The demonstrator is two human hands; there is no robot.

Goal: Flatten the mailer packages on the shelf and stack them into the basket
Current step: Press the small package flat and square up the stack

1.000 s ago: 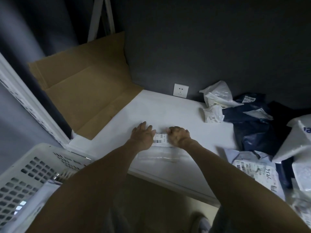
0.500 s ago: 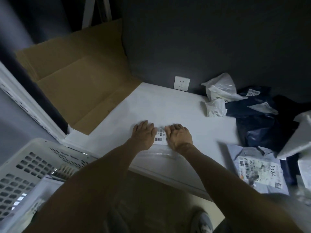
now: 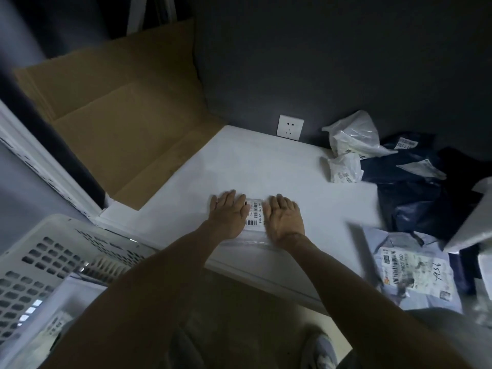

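Left hand (image 3: 228, 214) and right hand (image 3: 286, 220) are pressing palm-down, fingers straight and held together, on either side of the barcode label (image 3: 254, 214) of a clear mailer (image 3: 253, 238) lying flat near the white shelf's (image 3: 266, 161) front edge, with the white basket (image 3: 40, 262) sitting lower left.

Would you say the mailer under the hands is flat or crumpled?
Flat: the mailer lies spread on the shelf, label smooth, left hand and right hand pressing it.
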